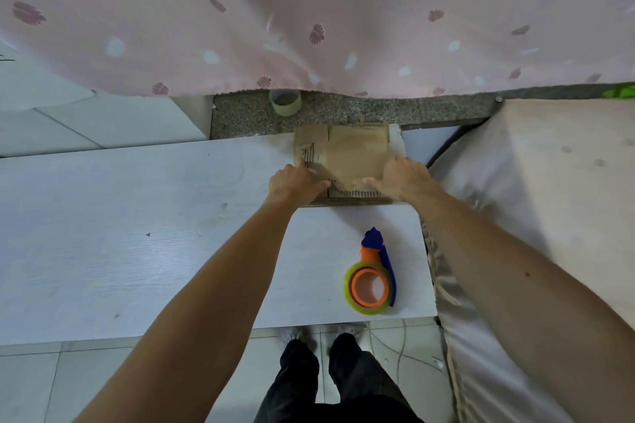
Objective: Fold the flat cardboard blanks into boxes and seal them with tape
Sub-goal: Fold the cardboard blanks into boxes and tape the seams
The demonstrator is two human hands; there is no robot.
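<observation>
A brown cardboard box (pixel 354 151) stands at the far end of the white table (pixel 137 233); its top looks covered with glossy tape. My left hand (pixel 295 180) grips the box's near left corner, thumb on top. My right hand (pixel 400 178) holds the near right corner, thumb stretched along the top edge. A tape dispenser (pixel 372 275), orange and blue with a yellowish clear roll, lies on the table nearer to me, right of my left forearm.
A second tape roll (pixel 285 101) sits on the speckled stone ledge (pixel 429 110) behind the box, under a pink patterned curtain (pixel 309 10). A pale padded surface (pixel 549 199) borders the table on the right. My legs and the tiled floor (pixel 51 385) show below the table edge.
</observation>
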